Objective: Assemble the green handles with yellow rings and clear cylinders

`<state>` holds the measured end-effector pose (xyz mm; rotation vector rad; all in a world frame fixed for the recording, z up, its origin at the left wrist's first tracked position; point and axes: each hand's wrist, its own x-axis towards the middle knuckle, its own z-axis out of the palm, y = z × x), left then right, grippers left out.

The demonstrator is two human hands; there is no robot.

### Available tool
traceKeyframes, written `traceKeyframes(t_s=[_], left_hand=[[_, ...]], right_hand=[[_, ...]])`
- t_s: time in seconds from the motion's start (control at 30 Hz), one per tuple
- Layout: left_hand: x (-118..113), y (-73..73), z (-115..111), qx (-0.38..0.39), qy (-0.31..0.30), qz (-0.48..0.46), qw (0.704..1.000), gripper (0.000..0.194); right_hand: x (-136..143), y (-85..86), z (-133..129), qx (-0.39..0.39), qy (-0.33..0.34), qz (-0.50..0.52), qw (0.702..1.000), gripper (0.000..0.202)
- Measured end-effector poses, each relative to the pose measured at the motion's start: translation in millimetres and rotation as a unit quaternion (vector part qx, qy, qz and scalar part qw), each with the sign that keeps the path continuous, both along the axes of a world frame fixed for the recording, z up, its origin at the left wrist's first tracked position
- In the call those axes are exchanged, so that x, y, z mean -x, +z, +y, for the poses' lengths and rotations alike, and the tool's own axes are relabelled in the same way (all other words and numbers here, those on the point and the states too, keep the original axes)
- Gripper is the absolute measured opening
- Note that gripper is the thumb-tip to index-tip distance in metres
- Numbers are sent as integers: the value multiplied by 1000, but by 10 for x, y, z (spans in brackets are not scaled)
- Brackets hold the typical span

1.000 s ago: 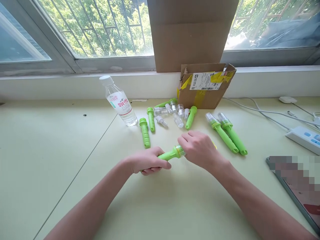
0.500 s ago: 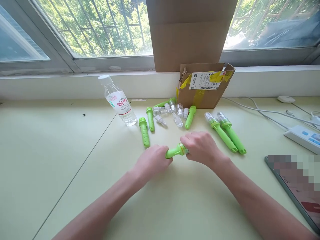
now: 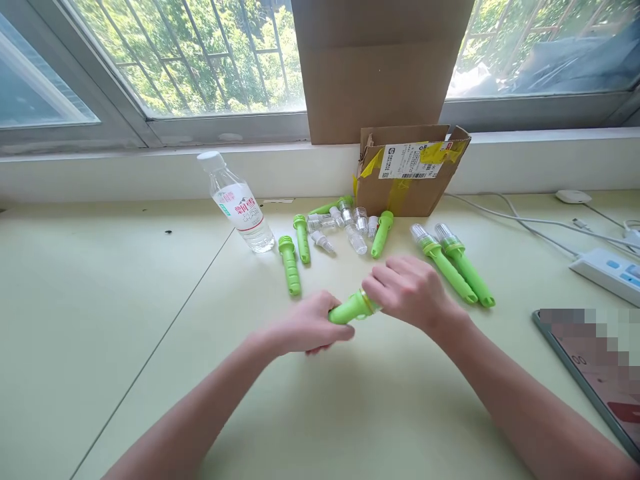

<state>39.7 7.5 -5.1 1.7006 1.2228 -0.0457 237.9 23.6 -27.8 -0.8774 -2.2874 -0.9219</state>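
The left hand (image 3: 313, 325) reaches in from the lower left, its forearm slanting up and inward, and wraps around the handle of a green tube (image 3: 353, 308), the thumb lying along the near side. The right hand (image 3: 403, 290) comes from the lower right, back of the hand up and knuckles bent, its fingers curled over the tube's other end; they hide most of that end. The tube is held between both hands above the table (image 3: 320, 413), tilted slightly upward toward the right hand in the view.

Beyond the hands lie loose green handles, among them one (image 3: 290, 265) nearest the left hand, and a cluster of clear plastic caps (image 3: 355, 239). To the right of the right hand, two capped green tubes (image 3: 457, 267) lie side by side. A water bottle (image 3: 243, 207) stands at the left, a cardboard box (image 3: 410, 177) behind the cluster, and a phone (image 3: 590, 373) lies at the right edge.
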Motion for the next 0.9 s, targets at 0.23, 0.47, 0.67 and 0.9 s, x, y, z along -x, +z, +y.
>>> traceKeyframes(t_s=[0.23,0.47,0.67,0.9], left_hand=[[-44,-158,-87,27,78,-53,995,32],[-79,-306,-106,-178,72,73,979,22],[-92,-385,-30,-268,38,158,950,18],[-105,-437,-32,-309,19,207,928,18]], right_hand=[[9,-47,29,-48,40,-11,998,27],[25,-123,46,-60,18,-10,998,25],[39,-156,42,40,-39,-54,997,20],[74,-22,-21,212,-102,-106,966,18]])
